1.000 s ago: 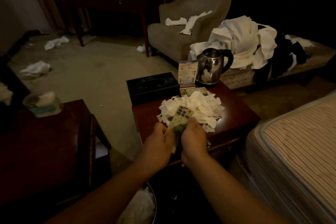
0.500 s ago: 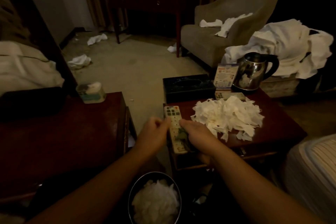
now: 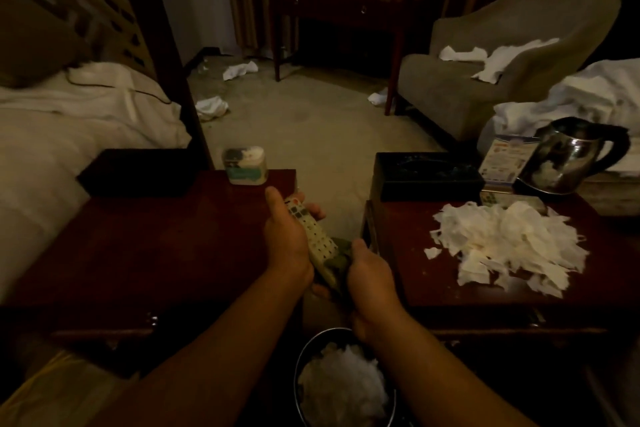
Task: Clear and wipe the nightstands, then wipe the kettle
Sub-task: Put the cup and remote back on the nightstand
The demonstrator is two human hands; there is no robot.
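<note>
My left hand [image 3: 287,236] holds remote [image 3: 317,243] steady over bin [image 3: 301,362]; right hand [image 3: 369,274] grip pinches green cloth [image 3: 341,258], wiping it.

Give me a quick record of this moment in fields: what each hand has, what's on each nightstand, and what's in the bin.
left hand: grips the upper part of the remote control
right hand: holds a green cloth against the remote's lower end
left nightstand: small tissue container and a dark box at its far edge
right nightstand: pile of torn white tissue, black tissue box, card, steel kettle
bin: on the floor between the stands, holds white tissue
</note>
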